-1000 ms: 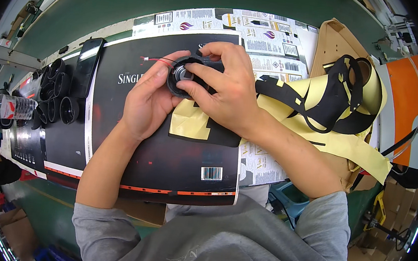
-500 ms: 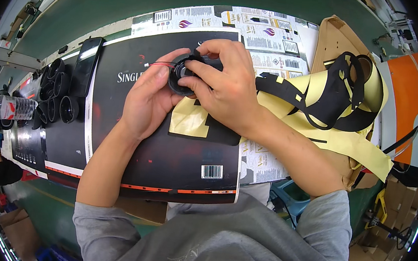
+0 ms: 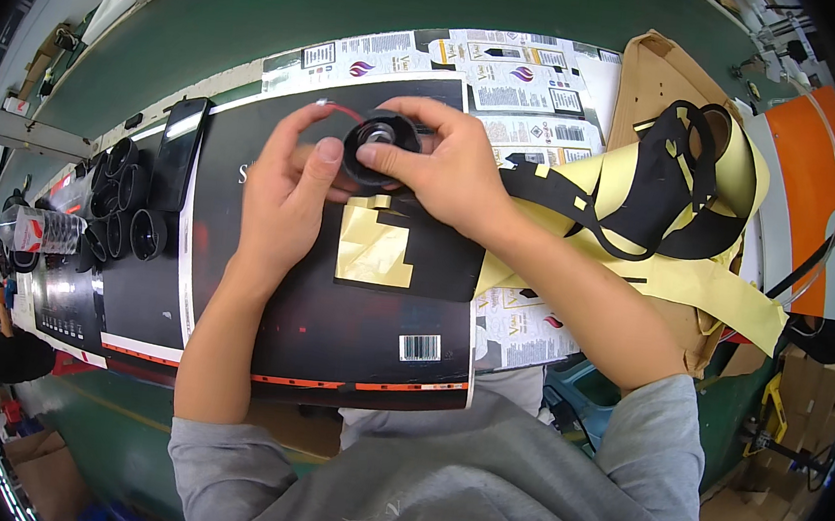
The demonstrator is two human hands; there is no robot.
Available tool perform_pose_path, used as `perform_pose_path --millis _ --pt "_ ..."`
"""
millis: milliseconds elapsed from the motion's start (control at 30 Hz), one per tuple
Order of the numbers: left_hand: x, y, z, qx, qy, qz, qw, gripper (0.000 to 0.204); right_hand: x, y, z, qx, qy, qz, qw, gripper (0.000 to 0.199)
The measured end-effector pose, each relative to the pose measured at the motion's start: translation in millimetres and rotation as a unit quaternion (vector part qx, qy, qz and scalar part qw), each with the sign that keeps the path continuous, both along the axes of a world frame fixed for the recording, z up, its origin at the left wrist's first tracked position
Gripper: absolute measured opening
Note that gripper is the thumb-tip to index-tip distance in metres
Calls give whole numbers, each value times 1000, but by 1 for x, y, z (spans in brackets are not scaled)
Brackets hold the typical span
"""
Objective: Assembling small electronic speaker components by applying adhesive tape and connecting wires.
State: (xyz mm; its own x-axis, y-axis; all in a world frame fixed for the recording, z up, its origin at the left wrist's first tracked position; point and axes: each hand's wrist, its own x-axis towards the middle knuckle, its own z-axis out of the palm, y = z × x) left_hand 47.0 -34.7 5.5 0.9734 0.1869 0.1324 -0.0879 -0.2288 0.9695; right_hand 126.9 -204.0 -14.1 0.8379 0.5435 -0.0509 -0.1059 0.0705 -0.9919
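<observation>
My right hand [image 3: 451, 168] grips a small round black plastic cup [image 3: 355, 162], its thumb pressed into the open face and the fingers curled around the far side. A silvery round centre shows inside the cup. At the cup's left side is my left hand [image 3: 283, 192], with fingers bent behind and under it and the thumb raised near its rim. A thin red wire [image 3: 345, 110] runs from the cup across the left index finger to a small pale connector. Below the hands, a yellow backing sheet with notched edges [image 3: 370, 248] lies on a black printed sheet [image 3: 263, 296].
Several black cups [image 3: 148, 235] stand left, beside a dark phone [image 3: 179, 152] and a clear plastic bottle [image 3: 41, 230]. At right lie curled black strips with yellow backing [image 3: 634, 206] and a cardboard piece [image 3: 666, 79]. Another person [image 3: 12, 347] is at far left.
The cup has turned so its open face points up toward me. My right fingers have come out of it, and my left thumb has moved off its rim. The backing sheet is more exposed.
</observation>
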Motion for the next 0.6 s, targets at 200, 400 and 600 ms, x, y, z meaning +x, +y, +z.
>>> perform_pose_path --millis 200,400,600 --pt "6 -2 3 462 -319 -9 827 24 -2 0 -4 -6 -12 44 999 38" --pt "11 -6 -3 417 -294 -10 860 25 -10 -1 7 80 106 95 987 32" --pt "10 -6 -5 404 -272 23 873 25 -1 -1 -4 168 198 81 962 36"
